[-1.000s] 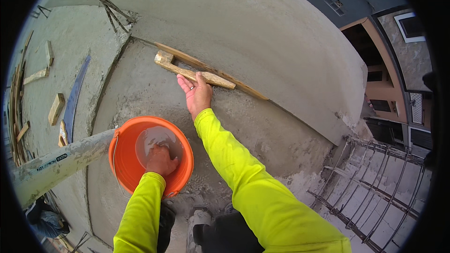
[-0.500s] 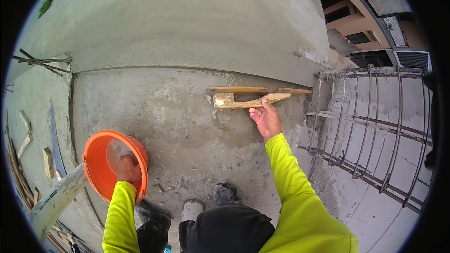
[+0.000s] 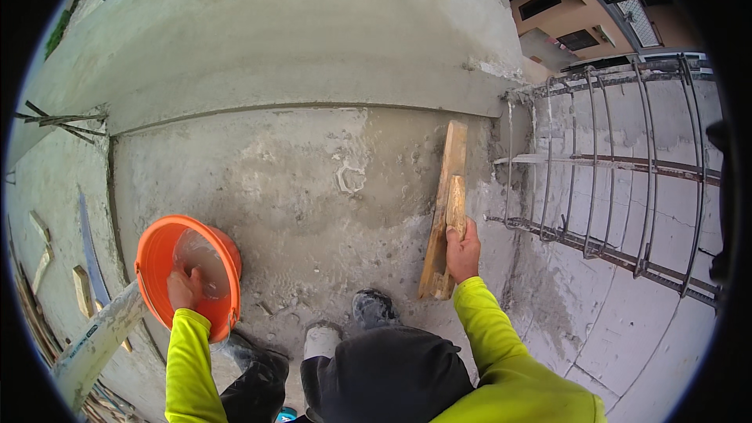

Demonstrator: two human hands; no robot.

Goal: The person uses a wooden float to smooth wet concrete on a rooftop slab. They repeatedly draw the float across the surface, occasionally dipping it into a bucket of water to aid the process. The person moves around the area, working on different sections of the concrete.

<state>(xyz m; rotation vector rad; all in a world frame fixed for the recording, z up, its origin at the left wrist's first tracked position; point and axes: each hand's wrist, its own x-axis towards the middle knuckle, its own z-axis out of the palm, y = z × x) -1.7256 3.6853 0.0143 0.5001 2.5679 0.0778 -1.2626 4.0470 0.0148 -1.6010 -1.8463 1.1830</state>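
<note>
My right hand (image 3: 462, 247) grips the handle of a wooden float (image 3: 443, 168), whose long board lies lengthwise away from me on the right side of the rough, damp concrete slab (image 3: 298, 172). My left hand (image 3: 185, 285) is down inside an orange bucket (image 3: 222, 247) of cloudy grey water, at the lower left. Its fingertips are hidden in the water, so I cannot tell what they hold, if anything.
A rebar cage (image 3: 611, 160) over pale blocks borders the right. A curved concrete wall (image 3: 313, 39) rises ahead. At left are a thick pipe (image 3: 94, 345), rebar stubs (image 3: 59, 120), a saw (image 3: 92, 243) and wood pieces (image 3: 82, 290). My boots (image 3: 372, 309) are below.
The float has swung from lying crosswise at the wall's foot to pointing away from me, moving nearer my body with my right hand. My left hand stays in the bucket; the view has turned.
</note>
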